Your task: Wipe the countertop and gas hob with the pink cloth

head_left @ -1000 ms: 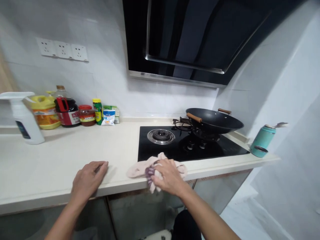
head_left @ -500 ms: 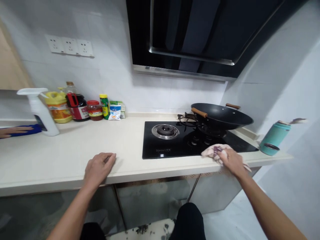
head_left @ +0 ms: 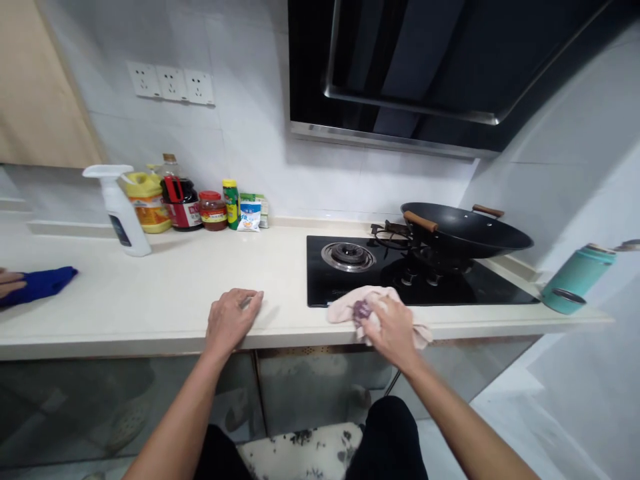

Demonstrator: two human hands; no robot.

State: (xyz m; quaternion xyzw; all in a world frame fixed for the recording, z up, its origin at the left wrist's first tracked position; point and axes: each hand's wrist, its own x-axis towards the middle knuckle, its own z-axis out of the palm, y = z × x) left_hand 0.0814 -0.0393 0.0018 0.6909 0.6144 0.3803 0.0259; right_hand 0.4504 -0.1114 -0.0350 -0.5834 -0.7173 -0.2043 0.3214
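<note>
My right hand (head_left: 393,330) is closed on a pale pink cloth (head_left: 345,308) with a dark purple patch. The cloth lies across the front edge of the black gas stove (head_left: 320,277) and the counter's edge. My left hand (head_left: 233,317) rests at the counter's front edge, left of the stove; its fingers are loosely bent, a gap shows beside the thumb, and it holds nothing. A black wok (head_left: 470,230) with wooden handles sits over the right burner. The left burner (head_left: 349,256) is uncovered.
At far left another person's hand (head_left: 9,283) presses a blue cloth (head_left: 47,283) on the counter. A white spray bottle (head_left: 123,213), a soy sauce bottle (head_left: 185,210) and several other containers stand along the wall. A teal flask (head_left: 580,273) is at the right end; a range hood (head_left: 400,67) hangs above.
My right hand has moved the pink cloth leftward along the stove's front edge. The view has turned left. The other person's blue cloth is now away from the spray bottle.
</note>
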